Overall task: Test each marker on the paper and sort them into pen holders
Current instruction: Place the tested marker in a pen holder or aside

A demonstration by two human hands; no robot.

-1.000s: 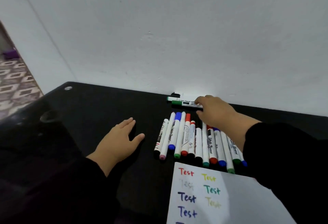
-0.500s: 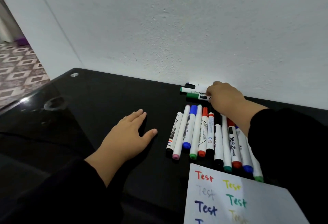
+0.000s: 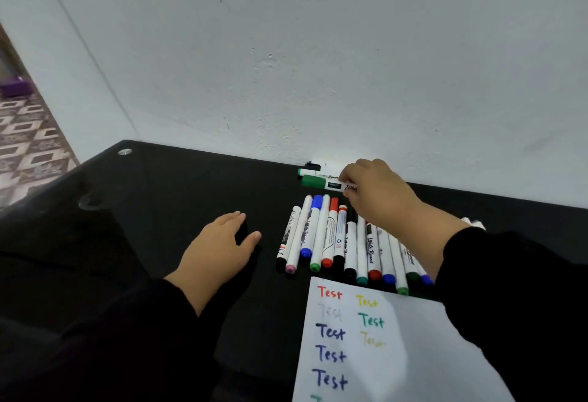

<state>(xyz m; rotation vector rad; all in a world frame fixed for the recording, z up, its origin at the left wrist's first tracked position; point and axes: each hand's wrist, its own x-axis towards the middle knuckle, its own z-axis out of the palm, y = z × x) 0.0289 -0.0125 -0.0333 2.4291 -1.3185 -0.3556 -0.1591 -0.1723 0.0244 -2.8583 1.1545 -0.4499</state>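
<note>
Right hand (image 3: 375,191): reaching to the back of the table, fingers curled round the green-capped marker (image 3: 324,182), pinching its white barrel; the cap end sticks out to the left.
Green-capped marker: lies crosswise near the wall, just in front of 2 more markers by the wall (image 3: 313,170), one green-ended, one w/ a dark cap. Can't tell if it's lifted off the table or touching it.
Left hand (image 3: 219,248): flat on the black table (image 3: 159,198), palm down, fingers straight and together, thumb out to the side. Holding nothing. Well left of the marker row.
Marker row (image 3: 337,239): a dozen or so white-barrelled markers side by side, lengthwise toward the wall, caps black, pink, blue, green, red. Right end of the row hidden under the right forearm.
Paper (image 3: 381,344): white sheet at the near edge, its top edge touching the near ends of the row. "Test" written in red, faint grey, dark blue x2 down the left col; yellow, green, faint yellow down the right col. Another mark at the bottom, cut off by the frame.
Sleeves: both dark, long.
Pen holders: can't see any from here.
</note>
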